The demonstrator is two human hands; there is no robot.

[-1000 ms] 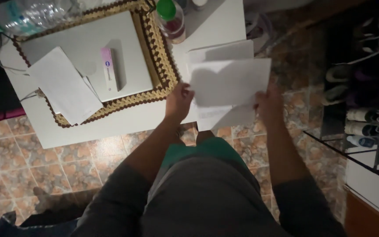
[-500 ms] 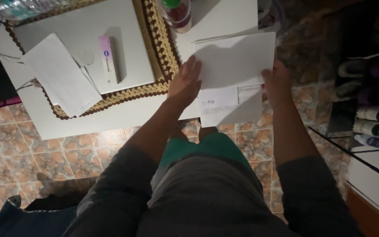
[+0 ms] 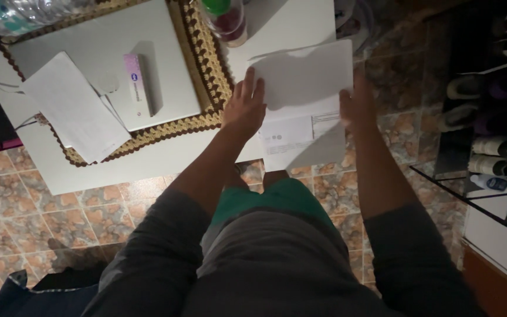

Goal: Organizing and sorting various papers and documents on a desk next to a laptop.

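On the white table [image 3: 148, 164], at its right-hand corner, a white sheet of paper [image 3: 309, 76] is being held over a printed envelope [image 3: 300, 141], both overhanging the table edge above the tiled floor [image 3: 30, 211]. To the left of the fingers, a crocheted mat [image 3: 203, 64] is being used as a base for a closed laptop [image 3: 101, 53], on which a folded paper [image 3: 71, 105] and a slim pink box [image 3: 136, 85] are being kept; beyond the fingertips a green-capped bottle [image 3: 227, 20] is standing. The sheet is judged to be light, limp and easily creased, so it is best taken at opposite edges rather than the middle. The left hand [image 3: 244, 108] is being laid flat on the sheet's left edge, its fingers [image 3: 249, 85] spread and extended, pressing rather than pinching. The right hand [image 3: 356, 108] is being closed on the sheet's right edge; how tightly cannot be told, being blurred.
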